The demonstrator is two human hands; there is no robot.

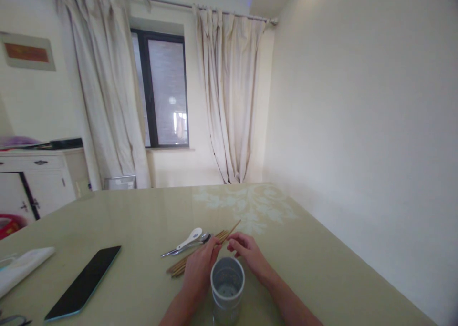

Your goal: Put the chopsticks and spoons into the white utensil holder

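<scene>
My left hand (200,269) and right hand (250,254) pinch the chopsticks (200,254) mid-table, behind the holder (227,288). Light, stiff, smooth sticks likely roll, so gripping the bundle's middle seems safest.

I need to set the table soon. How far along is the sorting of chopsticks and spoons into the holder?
Nothing looks done: the metal holder looks empty. In hand: the left hand and right hand rest on the chopsticks. Left on the table: the chopsticks, the white spoon and metal spoons.
</scene>
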